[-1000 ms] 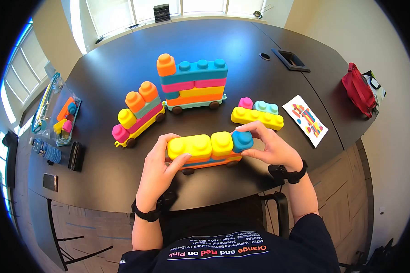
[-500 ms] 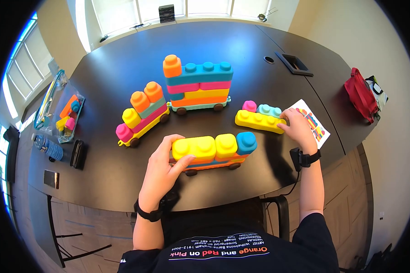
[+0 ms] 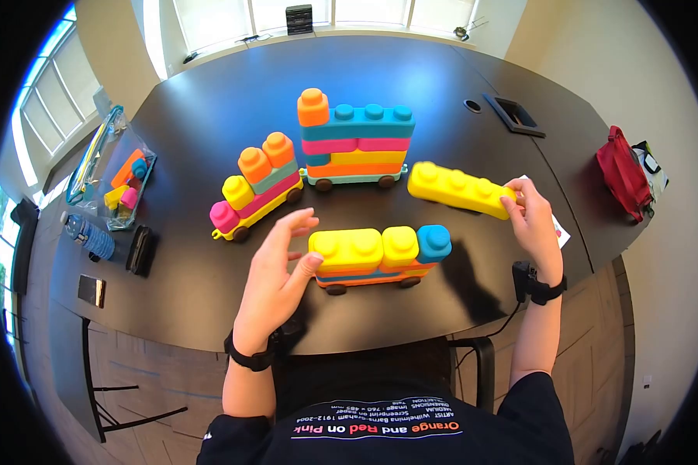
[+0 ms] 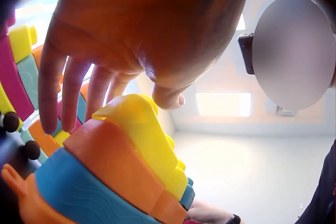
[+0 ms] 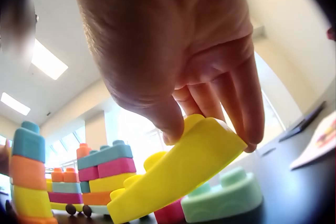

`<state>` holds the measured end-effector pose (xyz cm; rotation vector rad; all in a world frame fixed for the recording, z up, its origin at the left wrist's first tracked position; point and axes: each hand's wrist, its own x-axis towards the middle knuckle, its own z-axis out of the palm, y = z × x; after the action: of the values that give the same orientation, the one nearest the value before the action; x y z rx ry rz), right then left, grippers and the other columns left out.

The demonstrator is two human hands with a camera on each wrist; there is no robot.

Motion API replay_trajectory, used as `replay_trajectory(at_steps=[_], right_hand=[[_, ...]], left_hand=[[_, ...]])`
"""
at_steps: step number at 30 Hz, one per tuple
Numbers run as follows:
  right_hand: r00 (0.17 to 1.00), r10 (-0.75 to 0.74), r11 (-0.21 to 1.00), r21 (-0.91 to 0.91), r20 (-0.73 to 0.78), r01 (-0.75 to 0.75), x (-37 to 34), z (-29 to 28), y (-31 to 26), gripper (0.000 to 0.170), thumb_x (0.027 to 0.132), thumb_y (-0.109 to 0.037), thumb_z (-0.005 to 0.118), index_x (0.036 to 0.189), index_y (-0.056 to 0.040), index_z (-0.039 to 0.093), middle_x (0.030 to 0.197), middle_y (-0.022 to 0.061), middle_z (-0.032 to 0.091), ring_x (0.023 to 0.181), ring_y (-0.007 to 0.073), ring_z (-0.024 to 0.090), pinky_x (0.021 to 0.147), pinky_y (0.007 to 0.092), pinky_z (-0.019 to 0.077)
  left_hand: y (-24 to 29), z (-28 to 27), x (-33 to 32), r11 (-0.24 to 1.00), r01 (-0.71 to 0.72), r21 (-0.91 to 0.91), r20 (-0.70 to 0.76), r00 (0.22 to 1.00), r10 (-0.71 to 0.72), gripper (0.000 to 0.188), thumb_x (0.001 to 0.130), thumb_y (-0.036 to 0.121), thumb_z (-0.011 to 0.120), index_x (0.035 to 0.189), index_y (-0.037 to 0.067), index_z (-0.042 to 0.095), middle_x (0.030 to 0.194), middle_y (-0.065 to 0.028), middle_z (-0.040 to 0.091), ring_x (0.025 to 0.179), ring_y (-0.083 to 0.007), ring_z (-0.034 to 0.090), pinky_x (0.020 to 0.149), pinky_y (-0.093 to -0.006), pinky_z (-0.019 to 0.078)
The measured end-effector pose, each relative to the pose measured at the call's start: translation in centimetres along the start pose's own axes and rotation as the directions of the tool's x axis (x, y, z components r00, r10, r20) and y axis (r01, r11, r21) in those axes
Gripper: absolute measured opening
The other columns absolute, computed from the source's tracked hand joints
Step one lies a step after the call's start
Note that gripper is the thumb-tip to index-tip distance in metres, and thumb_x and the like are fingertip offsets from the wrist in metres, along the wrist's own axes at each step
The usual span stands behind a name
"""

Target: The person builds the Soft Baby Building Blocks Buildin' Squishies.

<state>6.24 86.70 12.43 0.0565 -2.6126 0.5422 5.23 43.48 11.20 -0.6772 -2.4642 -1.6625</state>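
Note:
My right hand (image 3: 538,225) pinches the right end of a long yellow four-stud brick (image 3: 459,192) between thumb and fingers. The brick hangs tilted above a mint brick (image 5: 223,202) and a pink brick (image 5: 169,213), both hidden beneath it in the head view. Before me stands a wheeled toy wagon (image 3: 376,274), topped by a yellow two-stud block (image 3: 345,249), a small yellow block (image 3: 399,246) and a blue block (image 3: 434,244). At the wagon's left end is my left hand (image 3: 271,283), fingers spread and loose, the thumb right by the yellow block.
Behind stand a tall block wagon (image 3: 357,159) and a lower one (image 3: 260,190), end to end. Left are a clear bag (image 3: 101,174) with blocks, a water bottle (image 3: 89,236), a black case (image 3: 139,249) and a phone (image 3: 91,291). A printed sheet (image 3: 560,232) lies partly behind my right hand.
My right hand went from the blue block on the wagon to the long yellow brick and lifted it off the table. My left hand loosened from the wagon's left end.

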Motion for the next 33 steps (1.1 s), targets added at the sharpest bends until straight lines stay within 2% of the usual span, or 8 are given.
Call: replay_trajectory(at_steps=[1, 2, 3, 6, 11, 20, 24, 33], right_hand=[[1.0, 0.026, 0.978, 0.208, -0.017, -0.022, 0.0, -0.4, -1.9, 0.022, 0.103, -0.017, 0.069, 0.115, -0.0007, 0.061, 0.095, 0.0144, 0.073, 0.087, 0.0265, 0.073, 0.079, 0.0354, 0.056], [0.998, 0.056, 0.913, 0.406, -0.028, -0.04, 0.0, -0.7, -3.4, 0.021, 0.105, -0.017, 0.068, 0.117, -0.0008, 0.061, 0.095, 0.011, 0.073, 0.087, 0.0201, 0.073, 0.078, 0.0316, 0.0559], [1.0, 0.025, 0.899, 0.439, -0.014, -0.017, -0.1, -1.0, -4.4, 0.021, 0.106, -0.016, 0.066, 0.12, -0.0012, 0.06, 0.096, 0.0068, 0.071, 0.087, 0.0116, 0.07, 0.078, 0.0258, 0.055], [0.993, -0.097, 0.774, 0.621, -0.075, 0.122, -0.3, 0.3, -7.2, 0.022, 0.106, -0.016, 0.066, 0.122, -0.0009, 0.059, 0.098, 0.0077, 0.072, 0.087, 0.0121, 0.07, 0.081, 0.0267, 0.0558], [0.968, -0.25, 0.774, 0.603, 0.013, 0.192, -0.5, 1.6, -9.9, 0.024, 0.102, -0.017, 0.07, 0.117, 0.0004, 0.062, 0.102, 0.0102, 0.07, 0.089, 0.0202, 0.073, 0.084, 0.0326, 0.0591], [0.961, -0.271, 0.725, 0.669, 0.06, 0.162, -0.7, 1.8, -10.6, 0.023, 0.099, -0.017, 0.074, 0.114, -0.0014, 0.065, 0.104, 0.0084, 0.07, 0.092, 0.0175, 0.071, 0.086, 0.0313, 0.0582], [0.957, -0.286, 0.757, 0.624, 0.052, 0.192, -1.0, 2.1, -10.8, 0.026, 0.098, -0.018, 0.075, 0.116, -0.0023, 0.064, 0.107, 0.0082, 0.072, 0.094, 0.0175, 0.071, 0.088, 0.0324, 0.0577], [0.959, -0.278, 0.69, 0.706, 0.051, 0.162, -1.7, 4.2, -9.7, 0.031, 0.099, -0.018, 0.074, 0.121, -0.0022, 0.06, 0.114, 0.0111, 0.073, 0.102, 0.0186, 0.07, 0.094, 0.0337, 0.0554]], left_hand=[[0.3, -0.2, 0.1, 0.998, -0.021, -0.067, -0.043, 0.999, 0.018, 0.056, 0.1, 0.024, 0.072, 0.149, 0.006, 0.051, 0.14, -0.0162, 0.064, 0.13, -0.0304, 0.062, 0.101, -0.0426, 0.0564], [0.7, -0.5, 0.2, 0.999, -0.048, -0.019, -0.054, 0.997, 0.047, 0.053, 0.103, 0.024, 0.063, 0.151, 0.005, 0.05, 0.143, -0.0138, 0.063, 0.13, -0.0248, 0.061, 0.098, -0.0366, 0.0538], [1.0, -0.6, 0.3, 0.997, -0.068, -0.024, -0.08, 0.995, 0.066, 0.056, 0.104, 0.03, 0.063, 0.153, 0.006, 0.049, 0.143, -0.0141, 0.063, 0.13, -0.0249, 0.061, 0.099, -0.0372, 0.0537], [1.5, -0.6, 0.7, 0.992, -0.122, -0.045, -0.117, 0.986, 0.116, 0.062, 0.104, 0.038, 0.065, 0.155, 0.006, 0.048, 0.142, -0.0144, 0.063, 0.129, -0.0266, 0.062, 0.1, -0.0401, 0.0546], [1.1, -0.2, 0.7, 0.977, -0.171, -0.131, -0.088, 0.983, 0.16, 0.062, 0.106, 0.043, 0.062, 0.155, 0.007, 0.05, 0.14, -0.0137, 0.065, 0.125, -0.0273, 0.065, 0.1, -0.0409, 0.0556], [1.2, 0.5, 0.3, 0.996, -0.081, -0.048, -0.107, 0.991, 0.076, 0.05, 0.101, 0.024, 0.071, 0.146, 0.005, 0.057, 0.13, -0.0145, 0.068, 0.12, -0.0258, 0.067, 0.092, -0.0387, 0.062], [1.1, 0.7, 0.2, 0.997, -0.058, -0.048, -0.117, 0.992, 0.052, 0.044, 0.101, 0.022, 0.071, 0.141, 0.005, 0.059, 0.126, -0.0137, 0.069, 0.118, -0.0248, 0.068, 0.09, -0.0383, 0.062], [0.2, 0.9, 0.4, 0.991, 0.022, -0.133, -0.074, 0.997, -0.032, 0.04, 0.099, 0.02, 0.072, 0.134, 0.006, 0.059, 0.121, -0.0105, 0.07, 0.114, -0.0236, 0.069, 0.09, -0.0379, 0.0605]])
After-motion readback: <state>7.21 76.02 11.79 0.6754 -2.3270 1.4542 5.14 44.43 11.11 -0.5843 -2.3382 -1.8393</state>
